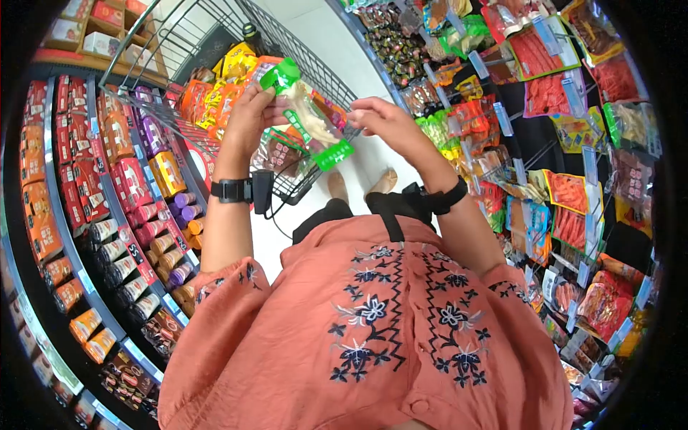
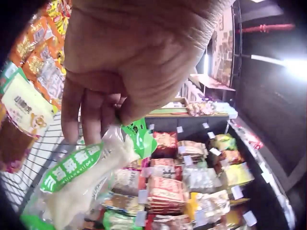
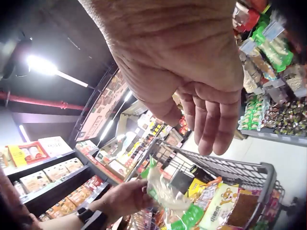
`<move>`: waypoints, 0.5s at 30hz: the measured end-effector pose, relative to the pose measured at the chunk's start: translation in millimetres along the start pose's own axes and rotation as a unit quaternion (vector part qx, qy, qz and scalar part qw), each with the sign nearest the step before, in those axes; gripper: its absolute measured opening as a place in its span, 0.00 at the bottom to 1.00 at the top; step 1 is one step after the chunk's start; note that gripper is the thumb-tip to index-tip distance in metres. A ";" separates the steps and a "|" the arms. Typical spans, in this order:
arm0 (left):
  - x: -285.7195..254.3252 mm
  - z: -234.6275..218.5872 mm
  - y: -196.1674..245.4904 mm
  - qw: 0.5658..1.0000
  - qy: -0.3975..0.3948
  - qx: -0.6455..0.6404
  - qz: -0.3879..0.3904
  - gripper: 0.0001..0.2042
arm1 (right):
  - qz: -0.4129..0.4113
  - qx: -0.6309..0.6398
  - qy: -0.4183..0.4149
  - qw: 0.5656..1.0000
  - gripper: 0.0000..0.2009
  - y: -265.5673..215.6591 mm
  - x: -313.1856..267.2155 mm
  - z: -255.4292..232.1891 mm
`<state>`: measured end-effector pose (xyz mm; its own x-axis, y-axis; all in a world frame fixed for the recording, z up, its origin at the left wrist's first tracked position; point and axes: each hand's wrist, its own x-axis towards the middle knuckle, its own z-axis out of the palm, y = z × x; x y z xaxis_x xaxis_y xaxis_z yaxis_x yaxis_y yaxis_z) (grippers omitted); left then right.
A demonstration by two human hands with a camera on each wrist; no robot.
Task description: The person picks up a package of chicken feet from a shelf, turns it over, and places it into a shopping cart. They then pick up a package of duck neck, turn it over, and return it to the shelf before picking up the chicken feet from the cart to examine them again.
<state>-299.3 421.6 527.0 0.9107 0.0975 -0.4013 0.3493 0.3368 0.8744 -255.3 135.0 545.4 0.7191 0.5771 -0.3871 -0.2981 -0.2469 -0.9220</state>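
Observation:
A clear packet with green ends (image 1: 309,118) hangs slanted from my left hand (image 1: 251,118), whose thumb and fingers pinch its upper end. The left wrist view shows the packet (image 2: 84,177) below the curled fingers of the left hand (image 2: 129,62), with pale contents inside. My right hand (image 1: 390,125) is raised to the right of the packet, apart from it, fingers loosely bent and holding nothing. In the right wrist view the right hand (image 3: 182,72) hangs above the packet (image 3: 170,196), and the left hand (image 3: 127,196) grips its end.
A wire shopping cart (image 1: 287,39) stands in front, holding orange and yellow snack bags (image 1: 215,100). Shelves of jars and boxes (image 1: 118,244) line the left side. Bagged snacks on racks (image 1: 566,193) fill the right. Pale floor (image 1: 351,43) shows between.

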 end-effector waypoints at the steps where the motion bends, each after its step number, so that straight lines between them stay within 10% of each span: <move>1: -7.4 6.5 4.1 1.000 -0.004 -0.012 0.007 0.08 | 0.004 0.019 -0.027 0.999 0.20 0.4 2.0 4.0; 15: -45.2 53.5 4.7 0.995 -0.010 -0.079 0.061 0.11 | -0.015 0.174 -0.095 0.980 0.14 -12.5 -35.4 16.6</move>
<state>-326.9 368.6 563.9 0.9489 0.1293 -0.2878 0.1979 0.4665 0.8621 -287.4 130.6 570.6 0.6108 0.7230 -0.3228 -0.4985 0.0343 -0.8662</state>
